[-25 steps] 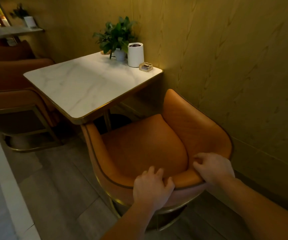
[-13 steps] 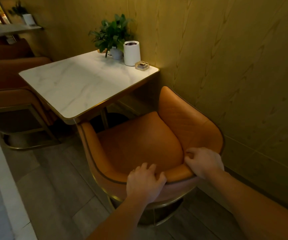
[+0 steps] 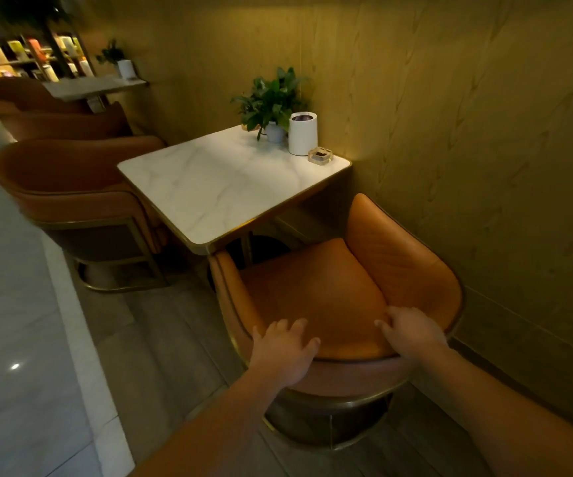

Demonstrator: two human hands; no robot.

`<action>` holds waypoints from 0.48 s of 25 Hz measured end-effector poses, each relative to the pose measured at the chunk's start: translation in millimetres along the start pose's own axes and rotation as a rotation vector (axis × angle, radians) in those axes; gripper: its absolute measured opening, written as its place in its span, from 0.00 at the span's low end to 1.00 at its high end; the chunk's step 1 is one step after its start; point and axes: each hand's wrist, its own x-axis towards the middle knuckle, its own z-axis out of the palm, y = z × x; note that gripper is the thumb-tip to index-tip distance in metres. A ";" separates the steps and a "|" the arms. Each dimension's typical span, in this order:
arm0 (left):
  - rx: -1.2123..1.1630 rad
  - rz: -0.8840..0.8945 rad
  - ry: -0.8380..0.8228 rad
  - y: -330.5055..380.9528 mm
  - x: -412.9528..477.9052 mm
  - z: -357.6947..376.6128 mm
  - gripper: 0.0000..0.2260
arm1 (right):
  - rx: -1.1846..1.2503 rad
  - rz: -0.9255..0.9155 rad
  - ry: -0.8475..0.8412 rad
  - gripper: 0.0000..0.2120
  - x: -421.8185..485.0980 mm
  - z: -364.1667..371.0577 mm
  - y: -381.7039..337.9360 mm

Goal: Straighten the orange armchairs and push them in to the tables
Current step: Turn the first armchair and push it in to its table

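Note:
The near orange armchair (image 3: 316, 290) faces the white marble table (image 3: 216, 187), and its left arm tip meets the table's near corner. My left hand (image 3: 283, 351) lies over the left part of the curved backrest rim, fingers draped onto the cushion side. On the right part of the same rim sits my right hand (image 3: 412, 333), fingers curled inward. A second orange armchair (image 3: 71, 187) stands at the table's far-left side, its back toward the aisle. Further orange armchairs (image 3: 54, 122) stand behind it at another table (image 3: 95, 86).
A potted plant (image 3: 271, 101), a white cylinder (image 3: 303, 134) and a small glass dish (image 3: 320, 156) stand on the table by the wood-panel wall (image 3: 467, 149), which runs close along the chair's right. A pale tiled aisle (image 3: 9, 321) lies left. Shelves (image 3: 27, 53) at far left.
Both hands stay on the backrest rim, and the left fingers lie flatter now. The view has pulled back and swung left, showing the second armchair and the aisle.

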 end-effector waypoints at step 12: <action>0.055 -0.035 0.263 -115.1 -85.2 -128.2 0.27 | 0.132 -0.159 0.084 0.25 -42.9 -50.9 -199.5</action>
